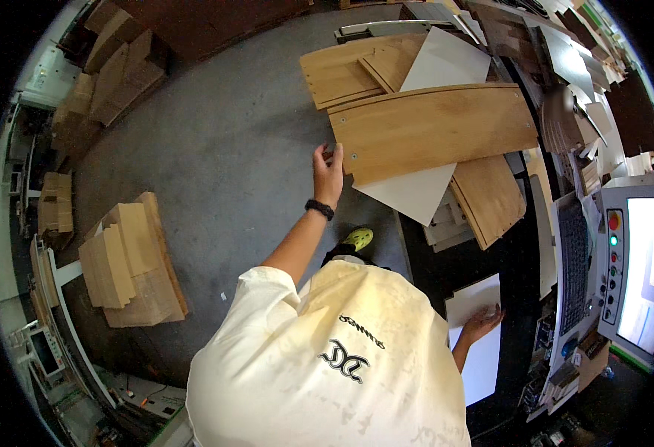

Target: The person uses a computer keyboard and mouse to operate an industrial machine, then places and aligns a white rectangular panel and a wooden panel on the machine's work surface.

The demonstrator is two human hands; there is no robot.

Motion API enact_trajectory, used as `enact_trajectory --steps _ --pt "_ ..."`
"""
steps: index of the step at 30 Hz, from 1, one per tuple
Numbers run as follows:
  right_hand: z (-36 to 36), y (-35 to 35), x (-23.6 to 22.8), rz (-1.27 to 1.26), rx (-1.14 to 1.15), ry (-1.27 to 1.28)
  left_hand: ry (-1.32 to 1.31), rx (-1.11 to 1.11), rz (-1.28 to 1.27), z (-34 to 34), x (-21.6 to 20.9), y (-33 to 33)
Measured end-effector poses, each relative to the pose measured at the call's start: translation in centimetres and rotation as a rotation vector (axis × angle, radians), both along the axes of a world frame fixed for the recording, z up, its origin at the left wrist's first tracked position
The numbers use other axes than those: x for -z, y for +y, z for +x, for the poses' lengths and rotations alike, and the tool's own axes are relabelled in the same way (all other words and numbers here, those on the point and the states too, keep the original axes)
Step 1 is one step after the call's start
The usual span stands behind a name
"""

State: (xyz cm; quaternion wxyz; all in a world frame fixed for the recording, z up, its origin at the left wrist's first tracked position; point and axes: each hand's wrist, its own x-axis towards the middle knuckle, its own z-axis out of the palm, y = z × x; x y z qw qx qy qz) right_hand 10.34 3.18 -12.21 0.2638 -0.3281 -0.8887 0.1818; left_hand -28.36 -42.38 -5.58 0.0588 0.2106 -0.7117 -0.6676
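My left hand [328, 173], a dark band on its wrist, is at the left end of a long curved plywood board [435, 132]. Its fingers are loosely bent and apart, close to the board's edge; whether they touch it I cannot tell. The board lies across a stack, over a white panel [409, 192] and other plywood pieces [491, 195]. At my right side, my right hand [482, 325] is over a white rectangular panel [480, 376] on a black surface, its fingers spread and holding nothing visible.
Along the right stand a keyboard [574, 261] and a control console [611, 257] with a lit screen. Stacked cardboard [137, 261] is on the left, with more brown boxes [122, 74] at the far left. Grey floor [222, 141] stretches between.
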Motion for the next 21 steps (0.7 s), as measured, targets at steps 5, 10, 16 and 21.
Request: enact_trajectory --steps 5,10,16,21 --pt "0.2 -2.4 0.8 0.205 0.127 -0.364 -0.141 0.22 0.104 -3.2 -0.9 -1.0" --pt "0.2 -2.5 0.5 0.25 0.111 -0.373 -0.142 0.261 0.474 -4.0 0.7 -1.6" --pt "0.2 -2.6 -1.1 0.19 0.155 -0.223 -0.185 0.277 0.605 -5.7 0.4 -1.8" --pt "0.2 -3.3 -1.9 0.077 0.283 -0.129 -0.16 0.291 0.64 -6.3 0.3 -1.4"
